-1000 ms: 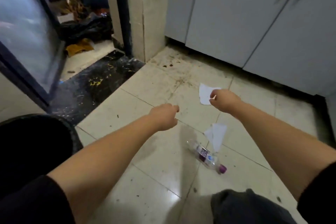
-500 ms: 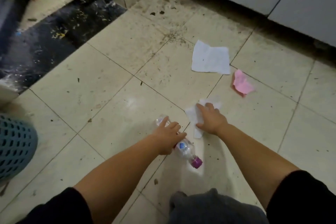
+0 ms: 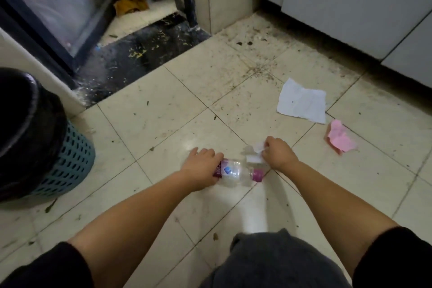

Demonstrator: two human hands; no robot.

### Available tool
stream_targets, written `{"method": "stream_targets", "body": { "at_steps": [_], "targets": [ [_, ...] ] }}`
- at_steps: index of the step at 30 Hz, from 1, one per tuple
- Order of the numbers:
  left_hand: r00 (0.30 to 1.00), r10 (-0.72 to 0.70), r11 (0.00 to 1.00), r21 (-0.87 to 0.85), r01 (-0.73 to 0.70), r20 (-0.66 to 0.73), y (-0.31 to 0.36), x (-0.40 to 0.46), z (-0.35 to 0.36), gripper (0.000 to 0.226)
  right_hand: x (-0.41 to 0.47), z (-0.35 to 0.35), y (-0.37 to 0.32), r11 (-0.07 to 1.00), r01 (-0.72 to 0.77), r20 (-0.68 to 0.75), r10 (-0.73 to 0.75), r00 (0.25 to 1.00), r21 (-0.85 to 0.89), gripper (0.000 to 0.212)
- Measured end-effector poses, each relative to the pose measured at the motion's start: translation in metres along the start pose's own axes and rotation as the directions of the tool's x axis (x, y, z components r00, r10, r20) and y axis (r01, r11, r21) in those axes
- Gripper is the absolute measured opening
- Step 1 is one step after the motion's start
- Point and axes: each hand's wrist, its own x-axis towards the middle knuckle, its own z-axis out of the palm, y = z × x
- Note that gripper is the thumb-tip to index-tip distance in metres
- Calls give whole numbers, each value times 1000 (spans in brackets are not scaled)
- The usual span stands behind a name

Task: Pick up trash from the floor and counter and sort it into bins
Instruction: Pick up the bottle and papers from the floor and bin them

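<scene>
A clear plastic bottle [image 3: 236,172] with a purple cap and label lies on the tiled floor, and my left hand [image 3: 202,168] is wrapped around its bottom half. My right hand [image 3: 278,154] is closed on a small crumpled white tissue [image 3: 253,154] just above the bottle's cap end. A flat white paper [image 3: 301,101] lies farther off to the right. A crumpled pink paper [image 3: 340,138] rests beside it.
A teal mesh bin [image 3: 70,159] lined with a black bag [image 3: 21,128] stands at the left. Grey cabinet doors [image 3: 350,0] run along the back right. A dark threshold [image 3: 140,54] and a glass door [image 3: 53,0] are at the back left. My knee [image 3: 275,262] is at the bottom.
My left hand has closed around the bottle and turned it sideways. My right hand has gathered the tissue into its fist. The view has pulled back, showing the bin.
</scene>
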Motion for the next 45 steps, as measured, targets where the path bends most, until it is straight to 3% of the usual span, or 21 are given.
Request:
{"method": "stream_targets", "body": {
  "at_steps": [4,10,13,17,21,24,27,29,32,36,38,41,45],
  "targets": [
    [954,-162,978,-171,121,-252,-62,-40,-55,50,-6,-49,-88,987,160,-161,-155,975,21,23],
    [743,-361,928,-295,228,-563,-179,-143,-141,56,-48,-92,-279,908,412,-374,-358,855,74,9],
    [638,-436,899,-342,274,-635,-241,-213,-160,59,-78,-79,-379,828,559,-400,-496,771,49,10],
    [533,-541,841,-410,353,-651,-321,-306,-151,56,-121,-22,-493,712,701,-314,-658,685,36,14],
    [448,-660,749,-483,454,-603,-385,-389,-118,55,-146,60,-564,662,742,-131,-749,649,-108,19],
    [411,-727,682,-509,525,-550,-416,-435,-77,57,-146,118,-580,689,693,30,-704,709,-211,24],
    [414,-776,627,-511,588,-476,-435,-465,-42,61,-140,151,-578,749,602,178,-576,798,-276,34],
    [417,-790,611,-523,595,-449,-446,-478,-26,60,-142,159,-583,750,574,218,-531,819,-330,41],
    [410,-833,552,-598,581,-371,-462,-489,1,57,-166,167,-617,617,696,137,-704,697,-366,34],
    [438,-896,340,-755,560,-78,-487,-488,39,52,-223,189,-678,464,846,41,-871,490,-263,37],
    [462,-884,264,-734,625,76,-499,-478,52,57,-234,204,-694,441,847,131,-860,494,-295,45],
    [494,-836,226,-669,708,240,-514,-456,70,67,-226,224,-693,448,800,251,-786,565,-400,54],
    [483,-797,232,-554,799,363,-529,-425,101,68,-216,237,-685,383,791,196,-831,521,-476,47]
  ]
}}
